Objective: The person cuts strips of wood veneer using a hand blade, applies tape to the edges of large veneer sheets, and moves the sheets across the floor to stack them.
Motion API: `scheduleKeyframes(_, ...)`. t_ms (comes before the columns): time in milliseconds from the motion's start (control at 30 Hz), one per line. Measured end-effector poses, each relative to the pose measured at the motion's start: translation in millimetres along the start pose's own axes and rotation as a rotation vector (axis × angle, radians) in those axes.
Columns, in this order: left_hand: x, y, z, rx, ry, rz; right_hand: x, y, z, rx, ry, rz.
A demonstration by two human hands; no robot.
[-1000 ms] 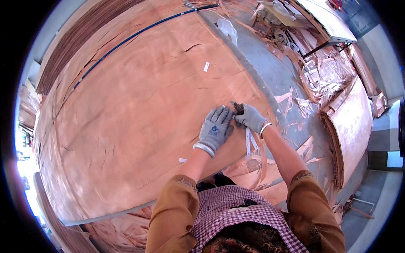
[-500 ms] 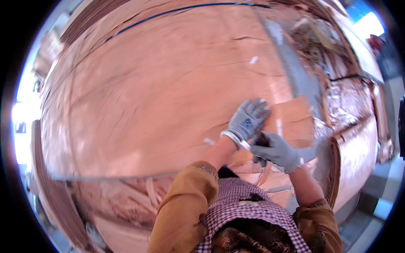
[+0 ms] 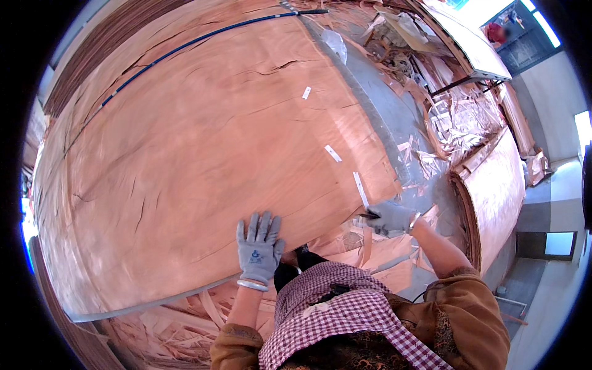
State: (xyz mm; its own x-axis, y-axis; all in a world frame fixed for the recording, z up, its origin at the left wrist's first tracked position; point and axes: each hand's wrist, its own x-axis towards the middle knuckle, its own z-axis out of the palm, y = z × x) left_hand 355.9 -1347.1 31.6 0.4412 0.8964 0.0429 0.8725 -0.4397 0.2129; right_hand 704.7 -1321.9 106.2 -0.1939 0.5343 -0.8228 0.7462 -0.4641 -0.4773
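Note:
A broad sheet of reddish-brown wood veneer (image 3: pixel 203 154) lies in front of me, with fine cracks across it. My left hand (image 3: pixel 259 251), in a grey glove, is pressed flat on its near edge with the fingers spread. At the sheet's near right corner, my gloved right hand (image 3: pixel 393 219) is closed round a small dark object (image 3: pixel 370 215), whose tip points left; its kind is mostly hidden by the fingers. Just beyond that hand a white tape strip (image 3: pixel 360 189) sticks to the veneer. Further off are a second strip (image 3: pixel 333 153) and a shorter one (image 3: pixel 306 93).
A long thin blue rod (image 3: pixel 185 45) lies across the sheet's far side. Veneer scraps (image 3: pixel 179 327) litter the floor near my feet. On the right stand a veneer stack (image 3: pixel 493 191) and a pale-topped table (image 3: pixel 472 43). Another stack (image 3: pixel 92 55) rises at the far left.
My hands have drawn apart: the left has moved left and flattened on the near edge, the right stays at the right corner. The view has shifted, and a loose-looking veneer piece there no longer stands out.

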Motion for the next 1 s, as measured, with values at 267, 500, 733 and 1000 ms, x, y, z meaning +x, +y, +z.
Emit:
scheduleKeyframes(267, -5.6, 31.3, -32.5, -0.413, -0.059, -0.080, -18.9, 7.2, 43.7, 0.503, -0.050, -0.332)
scheduleKeyframes(500, -38.7, 56.2, -41.3, -1.717, -0.018, -0.768, 13.9, -82.3, 128.2, 0.586, -0.117, -0.542)
scheduleKeyframes(733, -81.4, 5.6, -41.4, -1.301, 0.303, -0.964, 27.8, -86.3, 136.3, -0.117, 0.046, -0.814)
scheduleKeyframes(1000, -120.8, -23.1, -79.7, -1.374, -0.048, -0.671, 41.7, -134.5, 147.8, -0.028, -0.165, -0.887)
